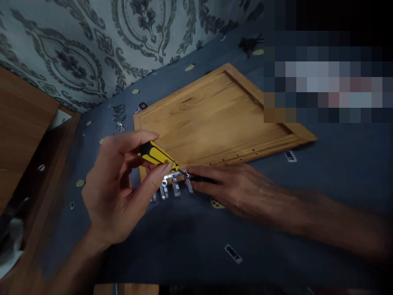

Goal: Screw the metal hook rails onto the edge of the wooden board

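Note:
My left hand (112,192) grips a yellow and black screwdriver (158,155), its handle between thumb and fingers. The tip slants down to the right and meets the end of a shiny metal hook rail (175,180). This rail lies along the near edge of a wooden board (202,127) with a raised frame, its hooks pointing towards me. My right hand (239,188) reaches in from the right, fingertips closed at the rail's right end beside the screwdriver tip. Part of the rail's left end is hidden behind my left hand. Small dark holes dot the board's near edge.
Several small metal hooks (119,116) lie on the dark blue patterned cloth (190,241) beyond my left hand. Patterned wallpaper (135,32) rises behind. Wooden furniture (24,135) stands at the left. A pixelated block covers the upper right.

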Available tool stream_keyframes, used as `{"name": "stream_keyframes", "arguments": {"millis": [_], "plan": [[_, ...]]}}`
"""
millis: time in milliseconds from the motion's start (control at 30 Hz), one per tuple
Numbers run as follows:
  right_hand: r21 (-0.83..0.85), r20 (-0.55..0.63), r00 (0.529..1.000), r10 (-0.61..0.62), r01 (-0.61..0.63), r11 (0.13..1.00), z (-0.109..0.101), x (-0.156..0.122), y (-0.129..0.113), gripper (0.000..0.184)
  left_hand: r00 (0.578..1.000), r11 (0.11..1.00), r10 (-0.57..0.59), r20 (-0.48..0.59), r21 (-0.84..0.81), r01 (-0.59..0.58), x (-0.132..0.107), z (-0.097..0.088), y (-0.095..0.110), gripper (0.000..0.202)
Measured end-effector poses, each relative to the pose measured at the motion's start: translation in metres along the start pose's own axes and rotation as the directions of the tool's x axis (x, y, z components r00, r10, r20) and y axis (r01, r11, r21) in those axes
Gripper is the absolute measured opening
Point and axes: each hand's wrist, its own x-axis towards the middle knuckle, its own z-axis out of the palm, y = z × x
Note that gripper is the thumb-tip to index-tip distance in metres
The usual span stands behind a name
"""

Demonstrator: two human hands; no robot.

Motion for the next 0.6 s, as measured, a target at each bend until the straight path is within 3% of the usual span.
{"name": "stream_keyframes", "arguments": {"millis": [333,433,600], "plan": [[-0.038,-0.068,0.997,-0.037,0.035,0.999,-0.0031,-0.001,-0.0004,0.059,0.999,0.989,0.04,0.0,0.142,-0.04,-0.0014,0.0034,-0.0018,0.04],[-0.028,-0.066,0.997,-0.041,0.039,0.999,-0.0033,-0.0018,-0.0002,0.06,0.996,0.995,0.049,0.075,0.087,-0.056,0.0016,-0.0003,0.0017,0.039],[-0.017,0.022,1.0,-0.006,0.006,1.0,-0.0054,0.0011,-0.0009,0.061,0.974,0.997,-0.016,0.226,-0.064,0.032,0.0037,-0.006,0.0024,0.044]]}}
